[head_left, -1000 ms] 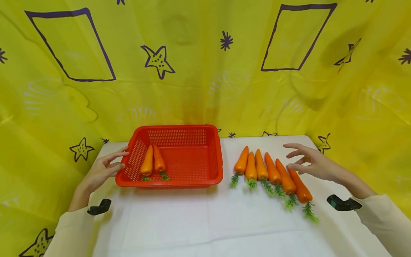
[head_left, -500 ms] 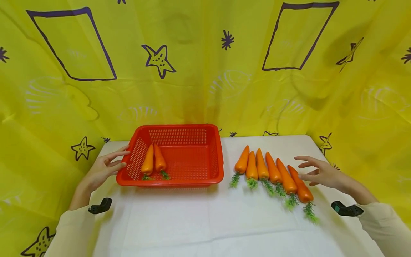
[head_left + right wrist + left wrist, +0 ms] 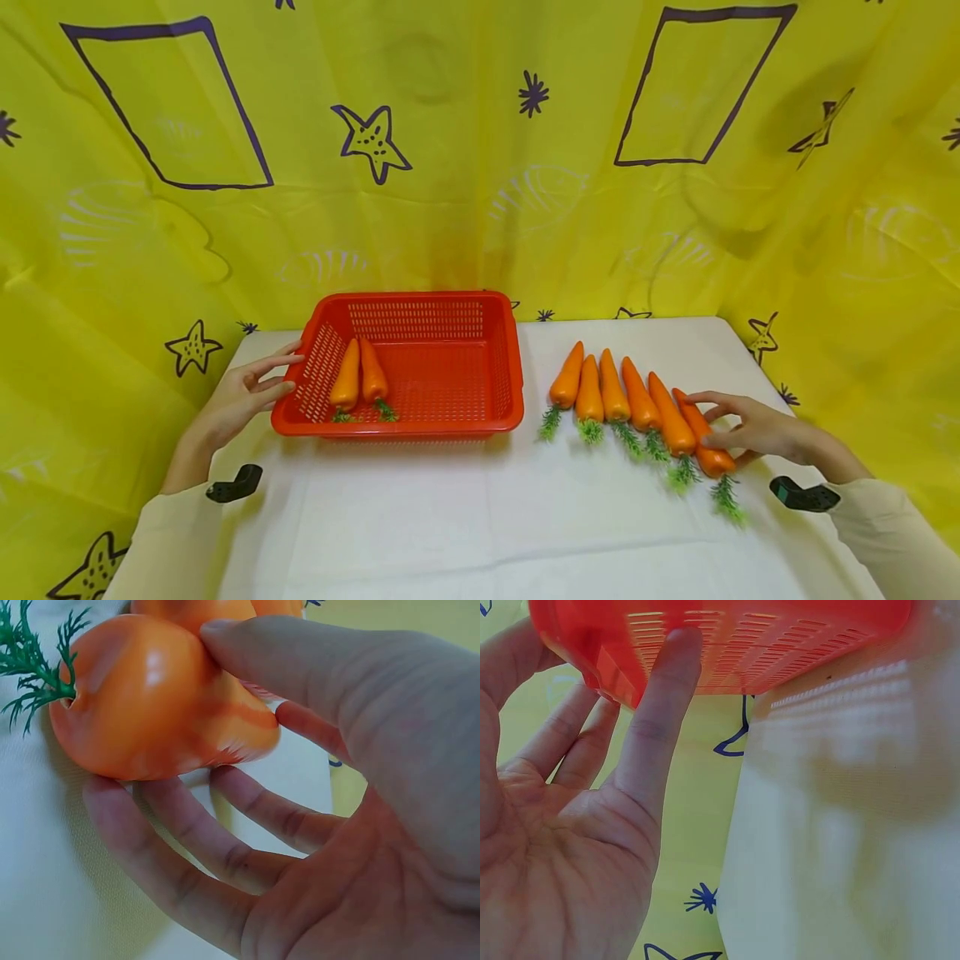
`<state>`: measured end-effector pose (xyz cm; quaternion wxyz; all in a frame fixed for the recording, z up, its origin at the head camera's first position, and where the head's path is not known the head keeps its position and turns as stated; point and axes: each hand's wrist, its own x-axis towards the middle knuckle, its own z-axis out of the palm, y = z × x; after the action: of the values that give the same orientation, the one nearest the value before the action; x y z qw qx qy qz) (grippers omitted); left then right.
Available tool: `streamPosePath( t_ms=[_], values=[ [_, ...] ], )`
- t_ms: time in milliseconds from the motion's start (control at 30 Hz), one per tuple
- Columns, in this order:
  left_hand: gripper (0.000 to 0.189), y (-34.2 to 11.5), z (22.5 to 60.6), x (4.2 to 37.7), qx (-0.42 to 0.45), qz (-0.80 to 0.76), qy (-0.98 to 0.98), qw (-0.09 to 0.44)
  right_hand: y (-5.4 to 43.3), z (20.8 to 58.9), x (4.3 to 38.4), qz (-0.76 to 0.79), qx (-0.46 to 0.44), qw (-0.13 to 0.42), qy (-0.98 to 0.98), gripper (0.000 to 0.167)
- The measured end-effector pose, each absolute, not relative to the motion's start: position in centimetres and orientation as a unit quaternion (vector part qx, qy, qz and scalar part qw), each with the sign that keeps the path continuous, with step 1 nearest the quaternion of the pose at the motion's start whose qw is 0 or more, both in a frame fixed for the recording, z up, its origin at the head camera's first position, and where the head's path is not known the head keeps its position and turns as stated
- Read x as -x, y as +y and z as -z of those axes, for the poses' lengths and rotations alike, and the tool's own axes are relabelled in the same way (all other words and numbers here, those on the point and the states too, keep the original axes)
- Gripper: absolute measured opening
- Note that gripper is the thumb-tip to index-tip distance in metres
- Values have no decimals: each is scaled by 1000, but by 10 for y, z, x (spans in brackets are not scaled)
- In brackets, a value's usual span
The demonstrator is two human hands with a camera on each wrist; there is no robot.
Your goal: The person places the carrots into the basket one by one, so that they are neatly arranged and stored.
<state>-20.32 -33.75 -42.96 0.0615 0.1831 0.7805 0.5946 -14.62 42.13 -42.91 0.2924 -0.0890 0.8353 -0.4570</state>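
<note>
A red plastic basket [image 3: 435, 383] with slotted walls stands at the back left of the table, two carrots [image 3: 345, 377] lying in its left end. My left hand [image 3: 238, 398] touches the basket's left side from outside, its thumb [image 3: 660, 712] laid against the slotted wall. Several carrots [image 3: 640, 396] lie in a slanting row on the right. Around the outermost carrot [image 3: 142, 697] my right hand [image 3: 761, 429] has its thumb on one side and fingers on the other, gripping the thick end near the green leaves [image 3: 37, 667].
A white cloth [image 3: 480, 517] covers the table. Behind and beside it hangs a yellow curtain [image 3: 450, 217] with purple drawings, close to the back edge. Neighbouring carrots lie right against the gripped one on its left.
My right hand drew back to the right, then came down onto the outermost carrot and took hold of it. The left hand stays at the basket.
</note>
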Motion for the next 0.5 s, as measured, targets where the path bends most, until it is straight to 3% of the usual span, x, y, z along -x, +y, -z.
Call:
streamPosePath(
  t_ms=[500],
  values=[
    [44,-338,431,203,-181,-591,784,55,421,435,145,454,92,280,841,67]
  ],
)
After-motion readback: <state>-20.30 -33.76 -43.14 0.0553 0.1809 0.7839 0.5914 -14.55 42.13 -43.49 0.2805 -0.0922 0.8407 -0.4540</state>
